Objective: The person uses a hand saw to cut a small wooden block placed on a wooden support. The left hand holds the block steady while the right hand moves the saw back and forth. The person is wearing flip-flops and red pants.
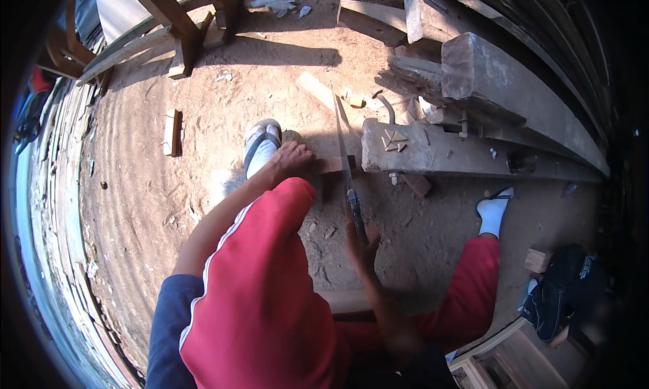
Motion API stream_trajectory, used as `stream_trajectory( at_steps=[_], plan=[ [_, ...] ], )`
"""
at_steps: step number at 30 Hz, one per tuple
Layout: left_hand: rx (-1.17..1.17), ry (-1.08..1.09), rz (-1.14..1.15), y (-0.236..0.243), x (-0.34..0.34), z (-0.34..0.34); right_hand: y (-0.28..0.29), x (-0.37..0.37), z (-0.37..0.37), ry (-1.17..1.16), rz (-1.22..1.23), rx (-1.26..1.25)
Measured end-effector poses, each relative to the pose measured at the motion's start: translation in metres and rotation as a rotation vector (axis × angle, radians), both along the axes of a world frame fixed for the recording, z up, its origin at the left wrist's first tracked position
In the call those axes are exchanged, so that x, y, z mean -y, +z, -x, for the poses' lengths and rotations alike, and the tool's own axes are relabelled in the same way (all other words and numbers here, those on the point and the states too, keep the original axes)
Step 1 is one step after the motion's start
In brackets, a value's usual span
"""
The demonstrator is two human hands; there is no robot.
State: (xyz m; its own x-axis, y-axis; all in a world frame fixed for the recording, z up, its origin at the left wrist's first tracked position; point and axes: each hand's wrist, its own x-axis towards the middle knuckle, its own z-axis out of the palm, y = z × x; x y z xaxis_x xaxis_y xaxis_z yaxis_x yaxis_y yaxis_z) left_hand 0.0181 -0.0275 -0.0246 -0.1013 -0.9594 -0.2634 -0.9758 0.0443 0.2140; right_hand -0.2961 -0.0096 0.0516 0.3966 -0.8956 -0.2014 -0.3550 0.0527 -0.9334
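Note:
My left hand [292, 157] holds a short reddish-brown wood piece [334, 164] beside my left foot [263, 139], which is in a white sock and a flip-flop. My right hand [362, 247] is closed round the handle of a handsaw [343, 145], its long thin blade pointing away from me and lying across that piece near its right part. My red-trousered knee partly hides my left forearm. Just right of the blade, several small wooden wedges [394, 140] rest on a weathered beam [439, 149].
Heavy beams [493, 84] are stacked along the right. A wooden frame [182, 40] stands at the back left, with a loose block [172, 132] on the dirt floor [142, 199]. Planks [61, 220] line the left; a dark bag [561, 287] lies lower right.

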Motion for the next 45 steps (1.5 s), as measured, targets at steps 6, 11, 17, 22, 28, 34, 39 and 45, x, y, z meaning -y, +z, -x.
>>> stream_trajectory(
  at_steps=[6,11,17,22,28,34,39,45],
  plan=[
    [-0.027,-0.030,0.367,-0.003,-0.008,-0.003,0.008,-0.061,0.055,0.004,0.092,-0.183],
    [-0.026,-0.036,0.003,0.004,-0.003,-0.006,0.005,-0.011,0.011,0.034,0.104,-0.043],
    [-0.005,-0.029,0.322,-0.009,-0.005,-0.004,-0.007,-0.002,-0.001,0.002,0.017,-0.015],
    [-0.002,-0.038,0.262,-0.006,-0.004,0.000,-0.005,-0.057,0.068,-0.022,0.057,-0.143],
    [0.020,-0.049,0.143,-0.018,-0.008,-0.004,-0.007,-0.022,0.027,0.003,0.053,-0.004],
    [0.045,-0.058,0.208,-0.026,-0.009,-0.004,-0.015,-0.017,-0.001,-0.053,0.008,0.021],
    [0.059,-0.054,0.332,-0.025,-0.008,0.000,-0.009,-0.067,0.060,0.003,0.092,-0.217],
    [0.066,-0.063,0.129,-0.014,-0.001,-0.001,0.000,-0.033,0.025,-0.042,0.058,-0.077]
  ],
)
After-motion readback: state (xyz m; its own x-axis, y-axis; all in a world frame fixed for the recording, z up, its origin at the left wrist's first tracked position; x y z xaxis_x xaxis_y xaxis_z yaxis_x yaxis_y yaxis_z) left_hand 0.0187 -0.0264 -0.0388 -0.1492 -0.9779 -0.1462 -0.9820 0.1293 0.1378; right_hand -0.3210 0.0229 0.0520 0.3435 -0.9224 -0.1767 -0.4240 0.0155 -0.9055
